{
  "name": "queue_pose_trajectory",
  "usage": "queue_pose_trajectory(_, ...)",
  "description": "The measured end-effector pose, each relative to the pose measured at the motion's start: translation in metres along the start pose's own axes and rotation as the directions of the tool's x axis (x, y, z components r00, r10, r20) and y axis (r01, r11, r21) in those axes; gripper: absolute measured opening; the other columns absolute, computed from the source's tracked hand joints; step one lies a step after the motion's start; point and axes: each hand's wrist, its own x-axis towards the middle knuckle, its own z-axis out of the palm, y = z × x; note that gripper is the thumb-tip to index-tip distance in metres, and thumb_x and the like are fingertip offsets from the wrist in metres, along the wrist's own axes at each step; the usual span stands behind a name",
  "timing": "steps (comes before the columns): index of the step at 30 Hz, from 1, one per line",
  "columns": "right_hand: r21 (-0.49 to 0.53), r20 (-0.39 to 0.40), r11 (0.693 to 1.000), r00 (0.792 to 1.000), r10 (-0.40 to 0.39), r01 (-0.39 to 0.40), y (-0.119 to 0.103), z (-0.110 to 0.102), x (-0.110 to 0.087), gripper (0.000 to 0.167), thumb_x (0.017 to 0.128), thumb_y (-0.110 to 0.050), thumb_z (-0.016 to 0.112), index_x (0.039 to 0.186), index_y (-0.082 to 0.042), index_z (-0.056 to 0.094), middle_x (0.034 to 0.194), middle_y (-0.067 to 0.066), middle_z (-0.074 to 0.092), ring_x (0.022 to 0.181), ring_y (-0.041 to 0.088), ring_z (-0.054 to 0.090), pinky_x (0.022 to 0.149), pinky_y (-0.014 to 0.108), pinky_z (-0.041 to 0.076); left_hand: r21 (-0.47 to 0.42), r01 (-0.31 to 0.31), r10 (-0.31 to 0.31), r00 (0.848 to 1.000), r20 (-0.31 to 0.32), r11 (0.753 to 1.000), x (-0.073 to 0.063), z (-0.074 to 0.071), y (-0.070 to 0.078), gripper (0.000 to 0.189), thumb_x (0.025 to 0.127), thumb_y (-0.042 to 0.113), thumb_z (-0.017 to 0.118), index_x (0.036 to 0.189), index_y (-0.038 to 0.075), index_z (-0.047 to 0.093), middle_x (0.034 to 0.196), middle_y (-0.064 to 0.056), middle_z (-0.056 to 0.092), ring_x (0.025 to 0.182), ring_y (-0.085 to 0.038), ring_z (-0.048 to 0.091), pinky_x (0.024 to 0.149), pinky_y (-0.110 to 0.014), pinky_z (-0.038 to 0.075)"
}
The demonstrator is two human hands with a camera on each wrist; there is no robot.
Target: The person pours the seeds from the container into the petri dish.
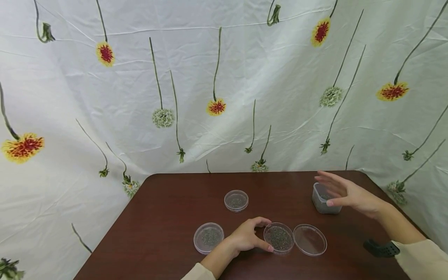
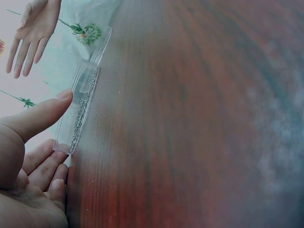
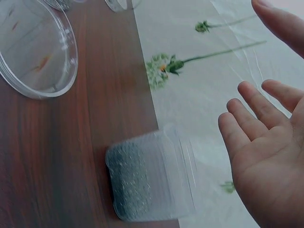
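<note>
My left hand holds a clear petri dish at the front of the table, thumb at its near side and fingers at its far side. Small dark grey granules form a shallow layer inside that dish. Just right of it lies a clear round lid, flat on the wood. Raised over the back right, my right hand has its fingers spread out and holds nothing. Beneath and beside it stands a clear plastic tub, partly filled with similar dark granules.
Two more petri dishes with granules stand on the dark brown table: one dish left of my left hand, another dish farther back. Behind the table hangs a white flower-printed cloth. A black wrist strap shows at my right sleeve.
</note>
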Motion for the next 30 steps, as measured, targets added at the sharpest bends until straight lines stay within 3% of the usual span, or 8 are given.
queue_pose_trajectory(6, 0.022, 0.051, 0.999, 0.998, -0.044, 0.043, 0.004, 0.013, 0.001, 0.081, 0.097, 0.011, 0.062, 0.164, -0.003, 0.020, 0.159, -0.008, 0.040, 0.143, -0.001, 0.037, 0.109, 0.018, 0.036, 0.006, 0.003, -0.003, 1.000, -0.005, 1.000, -0.001, 0.000, 0.001, 0.064, 0.072, -0.003, 0.092, 0.130, 0.013, 0.067, 0.124, 0.007, 0.064, 0.123, -0.017, 0.055, 0.111, -0.045, 0.039)
queue_pose_trajectory(11, 0.029, 0.076, 0.999, 0.996, -0.046, 0.044, 0.007, 0.023, -0.002, 0.079, 0.097, 0.009, 0.062, 0.162, 0.002, 0.019, 0.162, 0.001, 0.038, 0.143, -0.001, 0.036, 0.109, 0.017, 0.035, 0.010, 0.006, -0.006, 1.000, -0.006, 1.000, -0.001, 0.000, 0.001, 0.065, 0.073, -0.003, 0.092, 0.130, 0.014, 0.067, 0.125, 0.007, 0.064, 0.124, -0.018, 0.055, 0.111, -0.045, 0.039)
queue_pose_trajectory(17, 0.110, 0.131, 0.993, 0.990, -0.056, 0.042, 0.014, 0.033, -0.008, 0.080, 0.098, 0.010, 0.061, 0.160, 0.011, 0.009, 0.160, -0.009, 0.040, 0.145, 0.000, 0.035, 0.111, 0.018, 0.033, 0.015, 0.004, -0.004, 1.000, -0.005, 1.000, -0.001, 0.000, 0.002, 0.065, 0.072, -0.002, 0.093, 0.130, 0.014, 0.068, 0.125, 0.007, 0.064, 0.124, -0.018, 0.055, 0.111, -0.046, 0.039)
queue_pose_trajectory(21, 0.156, 0.160, 0.986, 0.984, -0.075, 0.050, 0.020, 0.040, -0.012, 0.078, 0.098, 0.011, 0.061, 0.159, 0.011, 0.013, 0.159, -0.009, 0.042, 0.146, 0.004, 0.036, 0.112, 0.020, 0.033, 0.022, 0.009, -0.009, 1.000, -0.009, 1.000, -0.001, -0.001, 0.003, 0.064, 0.072, -0.002, 0.093, 0.129, 0.015, 0.068, 0.125, 0.007, 0.064, 0.124, -0.018, 0.055, 0.111, -0.046, 0.039)
queue_pose_trajectory(30, 0.137, 0.193, 0.990, 0.981, -0.005, -0.022, 0.032, 0.050, -0.018, 0.076, 0.098, 0.008, 0.064, 0.158, 0.012, 0.018, 0.158, -0.009, 0.043, 0.143, 0.001, 0.038, 0.111, 0.018, 0.033, 0.014, 0.012, -0.011, 1.000, -0.011, 1.000, -0.002, 0.001, 0.003, 0.065, 0.073, -0.003, 0.092, 0.130, 0.015, 0.068, 0.126, 0.007, 0.064, 0.126, -0.020, 0.054, 0.111, -0.047, 0.038)
